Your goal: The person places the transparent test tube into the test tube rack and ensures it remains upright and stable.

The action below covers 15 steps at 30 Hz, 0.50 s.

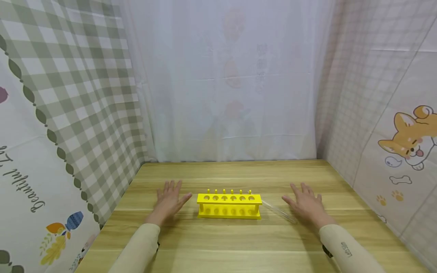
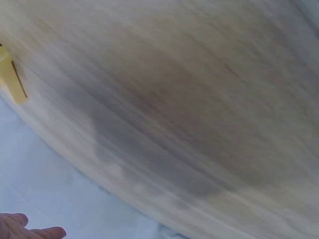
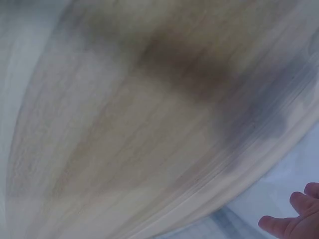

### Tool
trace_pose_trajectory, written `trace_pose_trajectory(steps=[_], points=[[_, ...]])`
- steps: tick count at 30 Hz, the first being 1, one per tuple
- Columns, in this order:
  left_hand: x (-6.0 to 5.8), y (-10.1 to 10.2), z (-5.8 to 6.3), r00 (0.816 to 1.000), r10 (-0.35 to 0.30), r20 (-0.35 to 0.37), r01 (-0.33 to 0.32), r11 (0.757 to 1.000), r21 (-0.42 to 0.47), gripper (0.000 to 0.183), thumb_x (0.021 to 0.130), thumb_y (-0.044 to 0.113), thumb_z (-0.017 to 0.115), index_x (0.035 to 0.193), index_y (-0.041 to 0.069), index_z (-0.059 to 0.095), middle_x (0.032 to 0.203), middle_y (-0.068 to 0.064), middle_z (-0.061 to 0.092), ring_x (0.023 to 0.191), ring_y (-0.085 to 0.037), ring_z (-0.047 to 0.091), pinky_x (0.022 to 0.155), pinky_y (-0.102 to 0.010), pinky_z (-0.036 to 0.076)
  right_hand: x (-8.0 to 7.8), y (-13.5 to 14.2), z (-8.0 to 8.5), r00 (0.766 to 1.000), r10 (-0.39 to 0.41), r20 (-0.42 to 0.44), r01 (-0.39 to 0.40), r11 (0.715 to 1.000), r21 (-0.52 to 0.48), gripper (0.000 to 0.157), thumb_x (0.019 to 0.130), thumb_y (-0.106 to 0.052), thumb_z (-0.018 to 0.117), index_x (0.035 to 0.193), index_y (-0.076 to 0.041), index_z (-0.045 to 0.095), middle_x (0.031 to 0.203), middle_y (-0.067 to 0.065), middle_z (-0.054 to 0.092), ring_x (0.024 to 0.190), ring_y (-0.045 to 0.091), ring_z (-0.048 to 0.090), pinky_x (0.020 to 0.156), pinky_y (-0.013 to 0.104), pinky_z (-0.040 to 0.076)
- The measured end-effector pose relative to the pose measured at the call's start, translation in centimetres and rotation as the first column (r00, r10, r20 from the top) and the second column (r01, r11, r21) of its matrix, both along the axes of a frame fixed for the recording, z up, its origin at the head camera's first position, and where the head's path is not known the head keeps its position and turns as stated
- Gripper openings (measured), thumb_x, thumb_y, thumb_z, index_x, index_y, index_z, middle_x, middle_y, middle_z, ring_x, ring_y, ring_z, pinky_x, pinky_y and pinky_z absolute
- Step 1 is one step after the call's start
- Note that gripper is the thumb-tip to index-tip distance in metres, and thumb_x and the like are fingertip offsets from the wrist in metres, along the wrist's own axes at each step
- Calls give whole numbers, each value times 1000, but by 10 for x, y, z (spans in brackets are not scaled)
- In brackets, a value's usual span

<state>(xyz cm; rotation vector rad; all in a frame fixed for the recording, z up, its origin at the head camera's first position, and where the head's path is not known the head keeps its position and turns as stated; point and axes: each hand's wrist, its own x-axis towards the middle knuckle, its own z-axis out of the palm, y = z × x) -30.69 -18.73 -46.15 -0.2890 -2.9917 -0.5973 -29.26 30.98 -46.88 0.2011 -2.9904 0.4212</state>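
Nearest, pale sleeves [image 1: 138, 246] reach over the wooden table [image 1: 218, 246], the left hand [image 1: 168, 201] and right hand [image 1: 307, 203] both empty with fingers spread and fairly straight. Between them stands a yellow rack [image 1: 228, 202], its holes apparently unfilled, with a clear tube [image 1: 279, 211] lying from its right end toward the right hand. A white curtain [image 1: 222, 113] hangs at the far side; the step looks like a ready pause, and taking up the tube would call for a light right-hand pinch

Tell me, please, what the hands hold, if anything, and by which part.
Nothing is held: the left hand and right hand both have fingers spread.
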Motion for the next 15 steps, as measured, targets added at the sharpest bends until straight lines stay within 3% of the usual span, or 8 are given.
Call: trace_pose_trajectory(steps=[7,15], points=[[0,12,6,999,-32,-36,32,999,7,80,100,59,45,157,5,27,159,-29,16,147,-47,5,110,-72,1,-2,-9,-1,1000,0,8,0,1000,-13,88,98,-69,36,154,-1,30,153,41,15,136,63,16,97,83,10],[-1,16,7,997,-50,-57,51,998,25,83,99,63,42,157,7,25,160,-27,17,148,-45,6,111,-71,0,-2,-15,1,1000,7,6,-7,1000,-11,81,100,-61,43,153,-1,32,152,41,16,135,63,18,97,83,12]])
